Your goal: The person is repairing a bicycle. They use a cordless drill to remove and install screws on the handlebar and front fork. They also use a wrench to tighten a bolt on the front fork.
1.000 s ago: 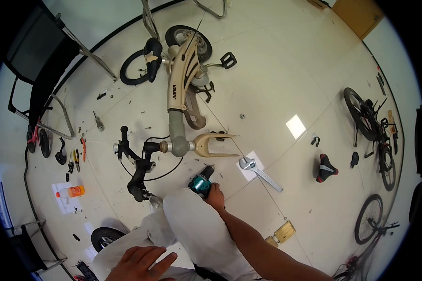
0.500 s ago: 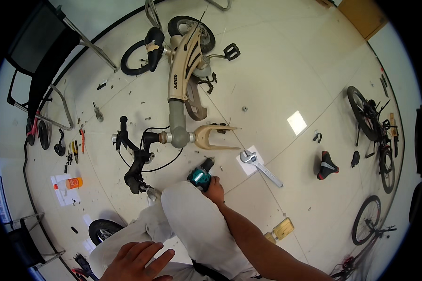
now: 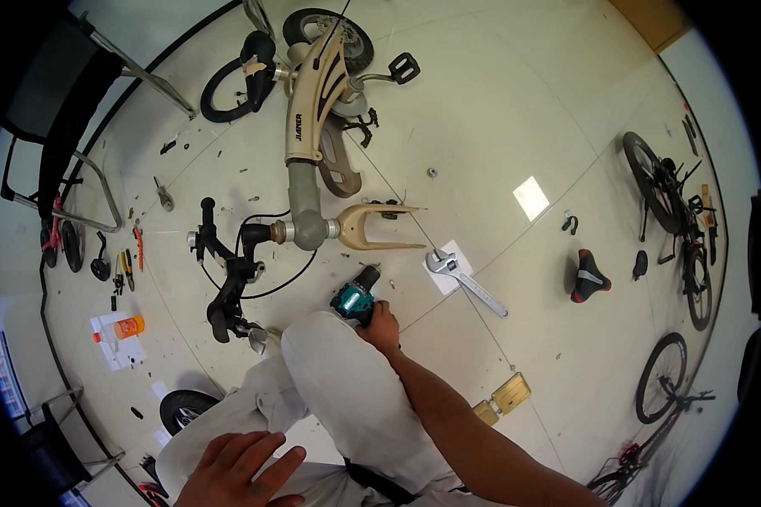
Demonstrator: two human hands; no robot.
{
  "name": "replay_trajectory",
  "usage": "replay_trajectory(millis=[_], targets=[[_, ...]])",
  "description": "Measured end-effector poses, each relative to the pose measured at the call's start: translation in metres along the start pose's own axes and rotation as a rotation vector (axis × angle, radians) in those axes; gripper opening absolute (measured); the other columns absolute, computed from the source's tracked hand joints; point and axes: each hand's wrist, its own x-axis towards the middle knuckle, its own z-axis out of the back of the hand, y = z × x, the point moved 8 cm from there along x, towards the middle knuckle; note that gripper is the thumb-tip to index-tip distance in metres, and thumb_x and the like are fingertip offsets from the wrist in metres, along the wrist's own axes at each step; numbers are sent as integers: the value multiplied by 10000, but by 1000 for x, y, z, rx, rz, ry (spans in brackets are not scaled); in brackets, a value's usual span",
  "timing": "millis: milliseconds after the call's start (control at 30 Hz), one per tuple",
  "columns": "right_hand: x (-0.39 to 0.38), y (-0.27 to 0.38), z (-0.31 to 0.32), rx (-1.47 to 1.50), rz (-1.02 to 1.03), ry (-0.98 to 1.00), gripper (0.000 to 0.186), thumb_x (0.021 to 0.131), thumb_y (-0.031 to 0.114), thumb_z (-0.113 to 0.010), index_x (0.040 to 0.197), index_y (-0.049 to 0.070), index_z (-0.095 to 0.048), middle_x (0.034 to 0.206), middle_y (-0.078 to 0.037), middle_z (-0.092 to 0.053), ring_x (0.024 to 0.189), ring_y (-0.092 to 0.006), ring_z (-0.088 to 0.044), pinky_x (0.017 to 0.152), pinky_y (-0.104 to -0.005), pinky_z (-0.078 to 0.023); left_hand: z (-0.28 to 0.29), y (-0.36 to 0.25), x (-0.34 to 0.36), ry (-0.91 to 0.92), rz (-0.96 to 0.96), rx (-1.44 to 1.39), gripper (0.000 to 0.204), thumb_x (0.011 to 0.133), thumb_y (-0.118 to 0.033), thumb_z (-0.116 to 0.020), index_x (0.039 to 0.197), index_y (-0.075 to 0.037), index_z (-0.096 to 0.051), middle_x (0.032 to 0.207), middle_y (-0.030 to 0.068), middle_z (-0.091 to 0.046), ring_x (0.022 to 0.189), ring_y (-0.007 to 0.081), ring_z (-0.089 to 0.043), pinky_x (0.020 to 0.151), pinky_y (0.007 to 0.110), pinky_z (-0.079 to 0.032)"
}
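Note:
My right hand (image 3: 380, 329) is wrapped round the grip of a teal and black cordless drill (image 3: 354, 299) beside my right knee. The drill's nose points up and to the right, apart from the bike parts. My left hand (image 3: 241, 471) hovers over my lap with its fingers spread and nothing in them. Ahead, a beige folding bike frame (image 3: 306, 118) lies on the floor, its bare fork (image 3: 359, 226) holding no wheel. Its black handlebar (image 3: 226, 283) lies left of the drill. Right of the drill, a large adjustable wrench (image 3: 469, 283) rests partly on a white sheet.
A loose wheel (image 3: 186, 410) lies by my left leg. At the left are an orange drink bottle (image 3: 129, 327), pliers (image 3: 128, 266) and a black chair (image 3: 63, 93). A saddle (image 3: 590, 276), a yellow case (image 3: 511, 393) and a dark bike (image 3: 668, 203) are at the right.
The whole view has shifted slightly, so the floor things sit higher and a little further left. Both hands keep their poses; the drill stays in my right hand.

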Motion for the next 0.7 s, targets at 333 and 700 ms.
replay_trajectory(millis=[333,700], targets=[[0,-10,-9,1,7,-30,679,632,275,-740,1191,-4,-474,1169,-165,-498,894,-374,-613,770,-463,-522,-4,2,4,37,12,3,618,717,-105,-721,1296,-49,-514,1294,168,-508,1171,393,-482,977,467,-398],[-2,7,7,19,-45,-36,633,661,190,-680,1209,-32,-454,1216,-181,-482,950,-367,-585,835,-441,-490,-10,14,-5,136,36,-60,628,719,-122,-723,1305,-46,-511,1333,167,-489,1197,384,-476,999,480,-382]])
